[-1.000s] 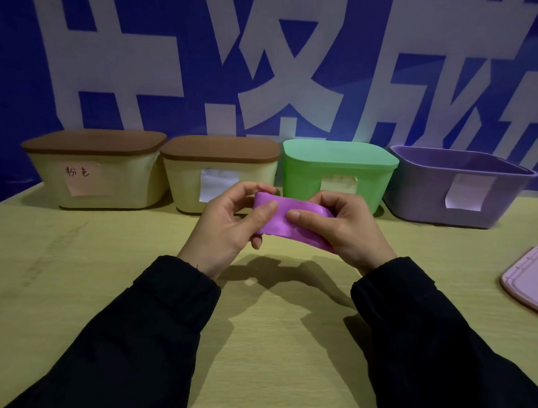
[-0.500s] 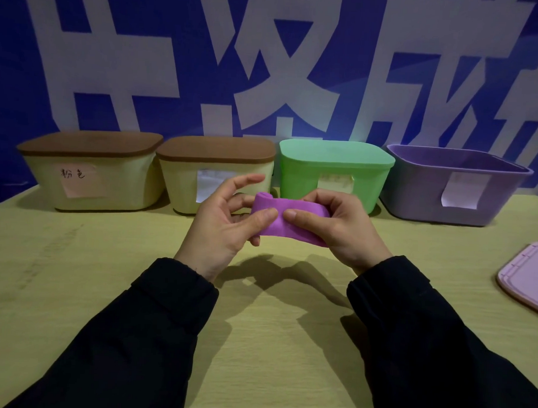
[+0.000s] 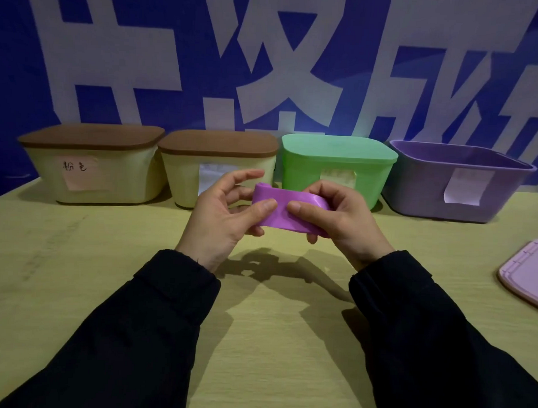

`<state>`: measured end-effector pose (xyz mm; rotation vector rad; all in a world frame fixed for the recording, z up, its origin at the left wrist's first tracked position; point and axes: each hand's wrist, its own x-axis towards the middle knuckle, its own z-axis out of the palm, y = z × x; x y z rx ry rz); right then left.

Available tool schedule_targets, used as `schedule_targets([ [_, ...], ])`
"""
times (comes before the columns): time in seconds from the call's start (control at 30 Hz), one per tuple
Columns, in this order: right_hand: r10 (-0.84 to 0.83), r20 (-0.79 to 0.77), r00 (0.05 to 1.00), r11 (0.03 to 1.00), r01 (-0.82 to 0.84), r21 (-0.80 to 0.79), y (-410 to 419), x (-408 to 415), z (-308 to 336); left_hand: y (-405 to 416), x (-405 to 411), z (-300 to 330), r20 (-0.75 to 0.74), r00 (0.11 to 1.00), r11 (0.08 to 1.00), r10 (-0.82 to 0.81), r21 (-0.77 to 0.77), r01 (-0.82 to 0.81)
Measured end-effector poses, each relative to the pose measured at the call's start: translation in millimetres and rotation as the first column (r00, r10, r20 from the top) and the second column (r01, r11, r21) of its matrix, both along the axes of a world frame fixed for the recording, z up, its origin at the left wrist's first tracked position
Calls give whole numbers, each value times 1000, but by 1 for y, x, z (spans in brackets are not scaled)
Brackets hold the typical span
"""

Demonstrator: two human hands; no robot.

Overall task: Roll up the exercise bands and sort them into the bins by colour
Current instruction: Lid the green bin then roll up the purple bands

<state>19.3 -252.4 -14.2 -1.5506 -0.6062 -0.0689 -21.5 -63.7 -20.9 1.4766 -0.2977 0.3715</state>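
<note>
Both grips pinch the purple exercise band (image 3: 287, 210) that I hold above the table (image 3: 75, 288), in front of the row of bins. My left hand (image 3: 223, 217) has its thumb pressed on the near face of the band at its left end, with the other fingers curled behind it and the index finger raised above. My right hand (image 3: 337, 218) has its thumb on the near face just beside the left thumb, and its fingers wrap round the band's right end. The band is a flat strip, with a small curl showing at its upper left corner.

From the largest thing down: a blue backdrop with large white characters (image 3: 281, 67) fills the back of my view. The table is a pale yellow-green wood grain. Four bins stand in a row along its far edge: a cream bin with a brown lid and a pink handwritten label (image 3: 92, 164), a second cream bin with a brown lid and a white label (image 3: 220, 159), a green bin with a green lid (image 3: 339, 163), and an open purple bin with a white label (image 3: 457, 183). These bins stand just beside one another. A pink lid (image 3: 527, 274) lies flat at the table's right edge, partly cut off. Black sleeves (image 3: 135, 336) cover both my forearms.
</note>
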Motion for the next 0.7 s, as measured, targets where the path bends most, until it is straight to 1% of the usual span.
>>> schedule_targets([
  [0.1,26,-3,1000,1000,-26,16,-2,4,-2,-1,0,-1,6,1000,999,17,-43,-17],
  [0.23,-31,16,999,999,31,24,-4,7,-3,1,0,-1,36,999,999,33,-23,-32],
  [0.4,-51,17,999,997,50,55,-3,7,-3,-3,-1,-3,64,998,1000,-15,26,14],
  [0.5,-11,7,1000,997,10,77,-2,10,-5,-3,-2,-1,77,997,1000,1,28,-4],
  [0.6,55,-16,998,990,-52,133,-1,12,-7,-3,-2,0,52,998,999,-24,-21,26],
  [0.7,23,-2,1000,991,-22,131,-1,10,-6,-4,-2,-2,57,998,999,-38,0,38],
])
